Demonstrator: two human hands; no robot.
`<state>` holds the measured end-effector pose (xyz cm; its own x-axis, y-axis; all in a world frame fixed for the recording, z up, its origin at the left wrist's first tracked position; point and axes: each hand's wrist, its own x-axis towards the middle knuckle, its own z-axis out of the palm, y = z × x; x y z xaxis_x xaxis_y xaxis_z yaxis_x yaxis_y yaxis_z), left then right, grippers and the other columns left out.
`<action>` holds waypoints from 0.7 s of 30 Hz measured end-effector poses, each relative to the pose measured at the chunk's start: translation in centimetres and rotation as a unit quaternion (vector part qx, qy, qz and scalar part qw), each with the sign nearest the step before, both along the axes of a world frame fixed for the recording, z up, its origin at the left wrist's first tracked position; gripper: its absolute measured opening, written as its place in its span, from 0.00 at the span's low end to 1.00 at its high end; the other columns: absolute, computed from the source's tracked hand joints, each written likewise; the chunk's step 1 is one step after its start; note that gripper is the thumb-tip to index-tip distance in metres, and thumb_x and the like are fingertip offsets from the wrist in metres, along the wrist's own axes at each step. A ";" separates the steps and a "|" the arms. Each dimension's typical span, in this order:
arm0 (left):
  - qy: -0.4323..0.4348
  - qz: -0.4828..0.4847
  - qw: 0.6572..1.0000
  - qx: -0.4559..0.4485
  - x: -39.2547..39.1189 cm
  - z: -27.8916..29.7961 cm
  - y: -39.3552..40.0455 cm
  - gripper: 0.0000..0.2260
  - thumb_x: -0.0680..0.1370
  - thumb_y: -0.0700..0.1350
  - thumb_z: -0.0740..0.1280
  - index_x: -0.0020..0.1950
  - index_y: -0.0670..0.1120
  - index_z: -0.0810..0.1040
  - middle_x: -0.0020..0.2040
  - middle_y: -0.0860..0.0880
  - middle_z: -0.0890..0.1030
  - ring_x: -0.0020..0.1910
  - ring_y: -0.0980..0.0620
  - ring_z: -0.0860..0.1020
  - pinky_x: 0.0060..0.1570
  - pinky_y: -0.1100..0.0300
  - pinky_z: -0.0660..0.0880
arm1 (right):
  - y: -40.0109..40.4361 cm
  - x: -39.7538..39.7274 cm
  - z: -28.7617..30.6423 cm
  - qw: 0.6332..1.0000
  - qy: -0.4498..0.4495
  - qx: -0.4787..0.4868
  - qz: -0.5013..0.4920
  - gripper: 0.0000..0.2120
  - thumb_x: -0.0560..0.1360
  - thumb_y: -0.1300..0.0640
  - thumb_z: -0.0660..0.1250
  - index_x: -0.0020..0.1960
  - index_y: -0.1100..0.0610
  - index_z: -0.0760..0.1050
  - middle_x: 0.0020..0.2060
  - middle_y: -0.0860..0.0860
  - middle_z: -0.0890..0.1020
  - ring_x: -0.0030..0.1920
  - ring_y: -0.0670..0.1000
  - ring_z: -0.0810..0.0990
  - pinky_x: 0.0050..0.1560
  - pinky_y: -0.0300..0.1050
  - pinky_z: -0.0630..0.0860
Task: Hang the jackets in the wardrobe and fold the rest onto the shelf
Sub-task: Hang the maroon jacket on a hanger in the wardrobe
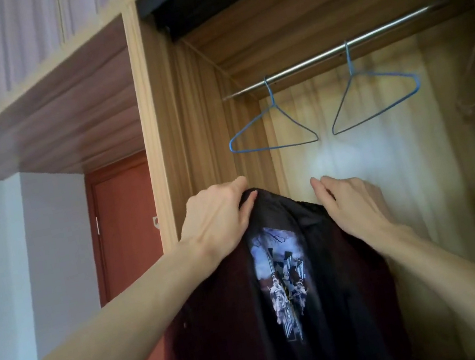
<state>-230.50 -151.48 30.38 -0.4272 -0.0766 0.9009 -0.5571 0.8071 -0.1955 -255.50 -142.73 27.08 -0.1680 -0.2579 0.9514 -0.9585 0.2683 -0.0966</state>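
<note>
my left hand (220,214) grips the dark jacket (295,280) at its top, my right hand (351,204) pinches the other shoulder; it hangs straight down between them at the open wardrobe (201,107). the near blue hanger (271,124) on the rail (334,50) hangs directly above, slightly nearer my left hand.

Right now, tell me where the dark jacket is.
In the head view the dark jacket hangs low at centre, held up by the left hand and right hand, in front of the open wardrobe, below two blue hangers on the rail.
</note>
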 end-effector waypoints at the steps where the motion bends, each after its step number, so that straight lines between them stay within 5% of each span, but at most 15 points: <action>1: -0.015 0.004 1.000 -0.003 -0.6 0.6 0.0 0.14 0.86 0.56 0.59 0.45 0.50 0.66 0.41 0.51 0.80 0.44 0.39 0.81 0.36 0.53 0.67 | -0.3 0.0 1.0 1.000 -0.004 -0.004 0.014 0.21 0.86 0.44 0.54 0.37 0.52 0.61 0.26 0.48 0.71 0.32 0.64 0.74 0.32 0.49 0.63; 6: -0.088 0.035 0.995 -0.017 -2.3 1.4 -1.2 0.14 0.86 0.56 0.57 0.48 0.48 0.68 0.42 0.52 0.79 0.43 0.41 0.81 0.39 0.51 0.76 | -2.6 2.3 7.9 0.959 -0.172 -0.021 0.223 0.11 0.83 0.42 0.60 0.53 0.48 0.75 0.46 0.44 0.82 0.51 0.53 0.81 0.49 0.48 0.74; 9: -0.086 0.033 0.996 -0.011 -2.4 1.3 -2.3 0.13 0.86 0.56 0.58 0.47 0.50 0.66 0.42 0.51 0.80 0.43 0.41 0.81 0.37 0.53 0.71 | -4.8 4.3 11.8 0.903 -0.288 0.055 0.315 0.28 0.79 0.37 0.65 0.72 0.53 0.71 0.63 0.48 0.78 0.67 0.53 0.77 0.68 0.51 0.72; 12: -0.086 0.036 0.996 -0.014 -2.5 1.2 -3.1 0.13 0.86 0.57 0.58 0.47 0.50 0.66 0.42 0.50 0.81 0.42 0.40 0.81 0.36 0.54 0.68 | -8.0 5.8 14.2 0.855 -0.361 0.104 0.358 0.44 0.77 0.34 0.67 0.82 0.56 0.56 0.77 0.54 0.69 0.75 0.57 0.69 0.74 0.55 0.67; 16: -0.086 0.033 0.996 -0.012 -2.5 0.9 -3.6 0.14 0.85 0.56 0.59 0.47 0.48 0.70 0.40 0.52 0.79 0.41 0.41 0.80 0.36 0.54 0.69 | -12.5 7.8 15.7 0.834 -0.397 0.025 0.382 0.42 0.77 0.37 0.70 0.79 0.60 0.59 0.76 0.55 0.70 0.75 0.58 0.69 0.71 0.47 0.64; 18: -0.084 0.034 0.996 -0.016 -2.4 0.6 -3.9 0.15 0.85 0.56 0.59 0.45 0.48 0.67 0.38 0.53 0.75 0.40 0.42 0.79 0.35 0.54 0.67 | -14.4 8.1 16.4 0.844 -0.416 -0.025 0.337 0.37 0.76 0.40 0.72 0.75 0.61 0.65 0.71 0.56 0.75 0.72 0.60 0.72 0.75 0.53 0.65; 21: -0.065 0.033 0.997 -0.020 -1.9 0.1 -4.4 0.15 0.85 0.56 0.60 0.44 0.49 0.65 0.37 0.54 0.75 0.38 0.44 0.77 0.34 0.55 0.65 | -16.6 8.3 17.9 0.790 -0.453 -0.069 0.408 0.29 0.78 0.51 0.74 0.71 0.64 0.68 0.65 0.58 0.80 0.64 0.60 0.81 0.65 0.45 0.77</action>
<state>-232.39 -155.93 30.48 -0.5366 -0.0739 0.8406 -0.5764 0.7596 -0.3012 -247.24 -159.36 44.96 -0.6273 -0.5359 0.5650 -0.3272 -0.4770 -0.8157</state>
